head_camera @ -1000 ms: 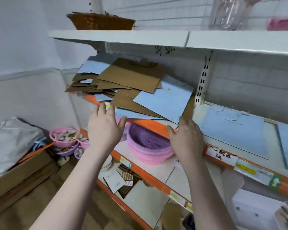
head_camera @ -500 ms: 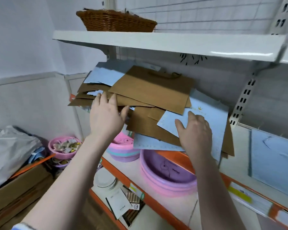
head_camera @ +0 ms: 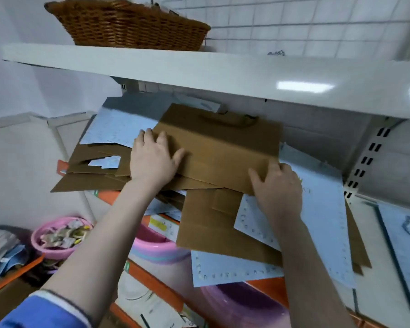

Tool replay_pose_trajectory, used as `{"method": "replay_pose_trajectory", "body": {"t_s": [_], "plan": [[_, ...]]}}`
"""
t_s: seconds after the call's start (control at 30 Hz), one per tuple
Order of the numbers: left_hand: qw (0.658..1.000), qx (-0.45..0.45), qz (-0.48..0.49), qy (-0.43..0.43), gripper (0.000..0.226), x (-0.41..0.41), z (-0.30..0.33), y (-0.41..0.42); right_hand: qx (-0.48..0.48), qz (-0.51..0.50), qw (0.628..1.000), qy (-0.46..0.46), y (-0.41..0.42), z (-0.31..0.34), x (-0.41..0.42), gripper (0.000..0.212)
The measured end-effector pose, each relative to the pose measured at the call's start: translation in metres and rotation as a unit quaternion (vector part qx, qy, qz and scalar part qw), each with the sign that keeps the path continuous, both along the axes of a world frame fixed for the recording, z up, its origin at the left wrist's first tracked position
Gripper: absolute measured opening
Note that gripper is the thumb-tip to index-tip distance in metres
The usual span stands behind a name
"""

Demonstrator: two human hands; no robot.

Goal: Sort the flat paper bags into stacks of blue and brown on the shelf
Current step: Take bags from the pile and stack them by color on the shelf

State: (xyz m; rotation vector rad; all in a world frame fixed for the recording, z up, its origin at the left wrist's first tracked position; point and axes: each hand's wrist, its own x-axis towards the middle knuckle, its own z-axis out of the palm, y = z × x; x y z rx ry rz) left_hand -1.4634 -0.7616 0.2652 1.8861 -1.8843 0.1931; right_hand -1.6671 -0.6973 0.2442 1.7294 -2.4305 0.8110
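A mixed pile of flat blue and brown paper bags lies on the middle shelf point(head_camera: 369, 280) and hangs over its orange front edge. On top lies a large brown bag point(head_camera: 223, 147) with its handle toward the wall. My left hand point(head_camera: 152, 159) rests flat on this bag's left edge, fingers straight, thumb on the paper. My right hand point(head_camera: 277, 185) grips the bag's near right corner, thumb on top and fingertips hidden. Blue bags show at the back left point(head_camera: 114, 129) and under my right hand point(head_camera: 322, 209). More brown bags point(head_camera: 213, 230) lie beneath.
The white upper shelf point(head_camera: 199, 72) hangs low over the pile and carries a wicker basket point(head_camera: 128, 24). Another blue bag point(head_camera: 405, 233) lies flat on the shelf at the right. Pink and purple basins point(head_camera: 156, 247) stand on the lower shelf, a pink bowl point(head_camera: 57, 235) further left.
Both hands have risen from the shelf's front edge onto the pile. The left hand moved onto the top brown bag; the right went from the blue bag to the brown bag's corner.
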Motion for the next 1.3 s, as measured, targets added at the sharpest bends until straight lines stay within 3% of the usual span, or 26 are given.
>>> {"method": "replay_pose_trajectory", "body": {"t_s": [0.27,0.43,0.67,0.97,1.2,1.3], "plan": [[0.999,0.042,-0.018,0.007,0.076,0.010,-0.003,-0.040,0.010,-0.045,0.999,-0.011,-0.011,0.000,0.008,0.057],[0.999,0.023,-0.022,0.040,0.081,0.014,-0.001,-0.050,-0.001,-0.065,0.998,-0.019,-0.014,0.001,0.016,0.057],[0.959,-0.036,-0.056,0.275,0.070,0.028,0.019,-0.062,-0.061,-0.082,0.988,-0.116,-0.024,0.011,0.011,0.059],[0.880,-0.081,-0.061,0.463,0.039,0.027,0.027,-0.036,-0.091,-0.043,0.970,-0.223,-0.010,0.020,-0.017,0.046],[0.917,-0.068,0.019,0.393,0.049,0.008,0.011,0.006,-0.097,-0.038,0.982,-0.159,0.020,0.011,-0.041,0.035],[0.933,-0.059,0.021,0.355,0.038,-0.002,0.007,0.031,-0.083,-0.048,0.989,-0.115,0.051,0.010,-0.047,0.041]]}}
